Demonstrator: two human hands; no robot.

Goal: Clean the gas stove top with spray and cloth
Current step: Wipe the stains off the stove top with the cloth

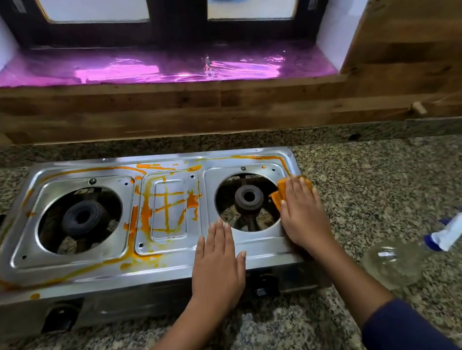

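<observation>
Orange smears cover the gas stove's left and centre. Left hand braces the near edge, fingers straight and together; right hand presses the orange cloth with flat fingers beside the right burner. Suggest overlapping passes leftward with firm pressure and respraying from the spray bottle lying on the counter at right.

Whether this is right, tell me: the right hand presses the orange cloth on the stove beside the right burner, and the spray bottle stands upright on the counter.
One thing is wrong. The head view shows the spray bottle lying on its side on the counter, not upright. The rest holds: the right hand presses the orange cloth on the stove beside the right burner.
</observation>
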